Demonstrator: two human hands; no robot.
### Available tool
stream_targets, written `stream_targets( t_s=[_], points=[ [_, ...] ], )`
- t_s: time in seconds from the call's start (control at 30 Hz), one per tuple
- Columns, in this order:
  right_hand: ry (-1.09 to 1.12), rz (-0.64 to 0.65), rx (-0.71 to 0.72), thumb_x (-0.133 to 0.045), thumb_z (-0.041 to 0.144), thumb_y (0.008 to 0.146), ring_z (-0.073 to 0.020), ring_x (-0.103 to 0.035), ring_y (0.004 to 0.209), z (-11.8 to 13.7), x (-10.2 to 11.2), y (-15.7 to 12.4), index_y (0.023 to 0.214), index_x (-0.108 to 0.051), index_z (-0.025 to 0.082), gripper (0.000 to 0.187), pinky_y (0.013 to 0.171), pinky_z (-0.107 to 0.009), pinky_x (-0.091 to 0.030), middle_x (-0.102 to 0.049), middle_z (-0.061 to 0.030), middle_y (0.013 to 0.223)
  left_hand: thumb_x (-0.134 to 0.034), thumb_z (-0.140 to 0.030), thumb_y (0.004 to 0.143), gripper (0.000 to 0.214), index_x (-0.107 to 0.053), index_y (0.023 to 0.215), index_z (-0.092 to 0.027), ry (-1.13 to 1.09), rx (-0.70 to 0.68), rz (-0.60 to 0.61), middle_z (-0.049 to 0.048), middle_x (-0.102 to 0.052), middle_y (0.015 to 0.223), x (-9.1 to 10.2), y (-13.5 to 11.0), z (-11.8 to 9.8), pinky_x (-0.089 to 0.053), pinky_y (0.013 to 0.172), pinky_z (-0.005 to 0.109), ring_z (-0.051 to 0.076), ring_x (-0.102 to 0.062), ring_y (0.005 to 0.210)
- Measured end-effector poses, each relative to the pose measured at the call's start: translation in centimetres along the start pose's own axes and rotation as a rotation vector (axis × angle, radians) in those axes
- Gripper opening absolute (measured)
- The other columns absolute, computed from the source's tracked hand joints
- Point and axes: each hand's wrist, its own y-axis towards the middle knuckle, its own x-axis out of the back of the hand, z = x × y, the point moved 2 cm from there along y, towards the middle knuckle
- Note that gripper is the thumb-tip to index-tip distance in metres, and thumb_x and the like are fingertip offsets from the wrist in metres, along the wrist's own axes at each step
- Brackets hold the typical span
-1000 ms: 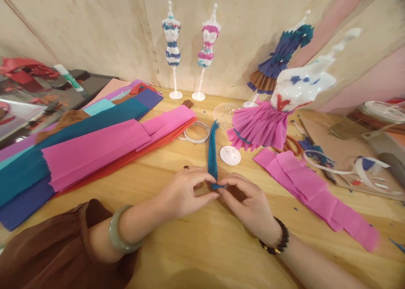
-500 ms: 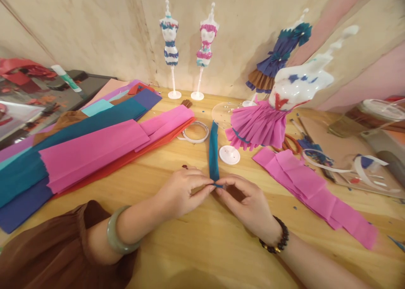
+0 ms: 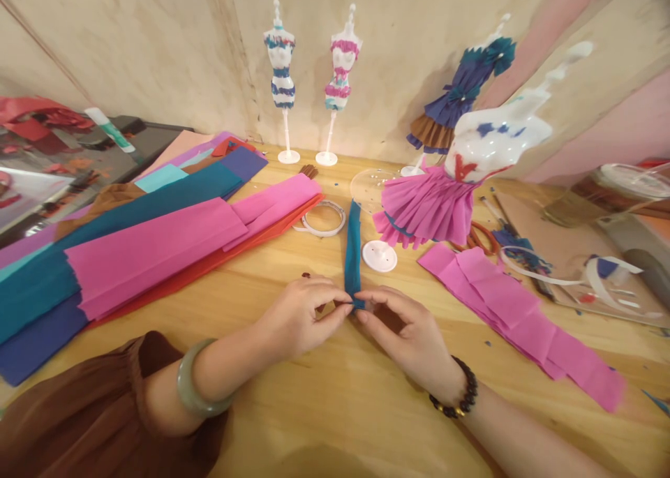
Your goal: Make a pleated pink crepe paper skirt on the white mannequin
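Observation:
A narrow teal crepe paper strip (image 3: pixel 352 251) lies lengthwise on the wooden table, its near end raised between my fingertips. My left hand (image 3: pixel 306 314) pinches the left side of that end between thumb and forefinger. On the other side my right hand (image 3: pixel 405 328) pinches the same end, the two sets of fingertips almost touching. Just beyond stands a white dress form (image 3: pixel 500 139) with a pleated pink paper skirt (image 3: pixel 432 202), tilted in view on its round base (image 3: pixel 380 256). A roll of double-sided tape (image 3: pixel 323 218) lies left of the strip.
Folded crepe paper sheets (image 3: pixel 162 251) in several colours cover the left side. Pink paper strips (image 3: pixel 518 310) lie on the right, near a brown board (image 3: pixel 555 255) with scraps. Two small dress forms (image 3: pixel 283 80) and a dressed one (image 3: pixel 460 94) stand along the wall. A glue stick (image 3: pixel 109 130) rests at far left.
The strip's near end has shifted slightly between my fingertips, and more of its teal fold shows there. My left fingertips have moved a little left; the rest stays put.

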Motion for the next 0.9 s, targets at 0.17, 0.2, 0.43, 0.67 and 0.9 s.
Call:
stream_targets(
  t_s=[0.17, 0.2, 0.43, 0.67, 0.9],
  points=[
    [0.001, 0.004, -0.003, -0.064, 0.019, 0.085, -0.0166, -0.070, 0.073, 0.00, 0.09, 0.09, 0.089, -0.073, 0.022, 0.010, 0.069, -0.027, -0.058, -0.076, -0.0034, 0.082, -0.057, -0.020, 0.088, 0.016, -0.072, 0.081, -0.019, -0.006, -0.019, -0.008, -0.0002, -0.066, 0.063, 0.00, 0.04, -0.11, -0.043, 0.065, 0.025, 0.011, -0.055, 0.054],
    [0.004, 0.008, -0.004, -0.064, 0.019, 0.086, -0.0168, -0.070, 0.073, 0.04, 0.10, 0.12, 0.089, -0.073, 0.022, 0.011, 0.069, -0.027, -0.058, -0.076, -0.0035, 0.082, -0.058, -0.019, 0.087, 0.014, -0.072, 0.083, -0.018, -0.010, -0.020, -0.013, -0.0003, -0.066, 0.064, 0.03, 0.04, -0.13, -0.043, 0.065, 0.025, 0.011, -0.055, 0.054],
    [0.019, 0.014, -0.003, -0.063, 0.018, 0.086, -0.0161, -0.069, 0.071, 0.18, 0.12, 0.17, 0.088, -0.073, 0.022, 0.011, 0.069, -0.026, -0.057, -0.076, -0.0029, 0.081, -0.060, -0.018, 0.085, 0.012, -0.072, 0.083, -0.019, -0.013, 0.020, -0.014, -0.0003, -0.068, 0.067, -0.03, 0.05, 0.03, -0.045, 0.067, 0.026, 0.011, -0.055, 0.055],
    [0.026, 0.001, 0.042, -0.066, 0.016, 0.085, -0.0150, -0.067, 0.074, 0.01, 0.14, 0.14, 0.092, -0.071, 0.021, 0.010, 0.070, -0.025, -0.056, -0.072, -0.0031, 0.082, -0.060, -0.014, 0.084, 0.012, -0.072, 0.083, -0.018, -0.038, -0.027, -0.055, -0.0009, -0.067, 0.065, -0.21, -0.07, 0.16, -0.043, 0.063, 0.023, 0.010, -0.054, 0.055],
    [0.057, 0.015, 0.054, -0.063, 0.015, 0.089, -0.0135, -0.068, 0.077, -0.11, 0.25, 0.19, 0.090, -0.071, 0.022, 0.011, 0.072, -0.022, -0.056, -0.073, -0.0023, 0.084, -0.063, -0.020, 0.082, 0.009, -0.071, 0.086, -0.017, -0.080, 0.064, -0.034, -0.0012, -0.068, 0.068, -0.17, 0.06, 0.05, -0.040, 0.057, 0.021, 0.009, -0.048, 0.054]
  ],
)
